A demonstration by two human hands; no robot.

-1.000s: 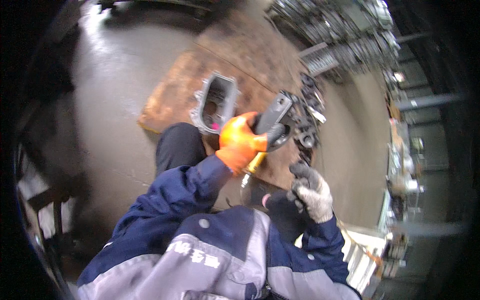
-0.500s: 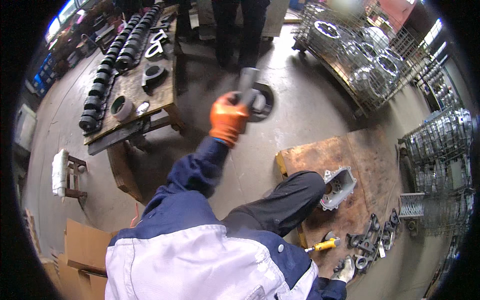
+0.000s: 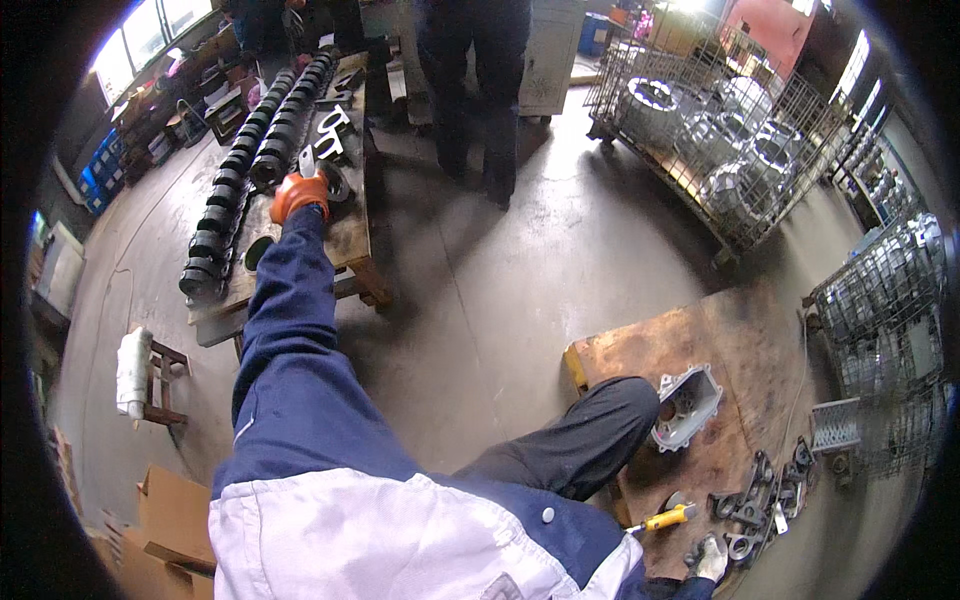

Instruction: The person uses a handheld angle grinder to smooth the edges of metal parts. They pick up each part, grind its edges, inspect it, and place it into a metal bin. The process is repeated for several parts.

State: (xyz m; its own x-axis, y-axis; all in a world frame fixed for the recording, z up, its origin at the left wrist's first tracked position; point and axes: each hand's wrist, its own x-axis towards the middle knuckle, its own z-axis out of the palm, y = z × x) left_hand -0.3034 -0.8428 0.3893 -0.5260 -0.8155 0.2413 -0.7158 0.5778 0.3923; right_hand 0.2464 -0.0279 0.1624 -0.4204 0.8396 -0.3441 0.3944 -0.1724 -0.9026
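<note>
- Over the worktop (image 3: pixel 345 232) at left: orange-gloved left hand (image 3: pixel 298 195) at long reach, fingers apparently closed round a grey metal part (image 3: pixel 308 160), flat end jutting past the glove.
- Part just beside a dark ring bracket (image 3: pixel 346 188), near a pale bracket (image 3: pixel 335 120). Touching wood? Cannot tell.
- Right hand (image 3: pixel 712 558), pale glove, low beside dark brackets (image 3: pixel 748 512) on the wooden platform (image 3: pixel 640 350); finger opening and grip cannot be told.
- Judgement on handling: wrist firm at this stretch, part level, clear of the black rings (image 3: pixel 215 218); any contact best flat and slow, grip eased only once weight is borne.
</note>
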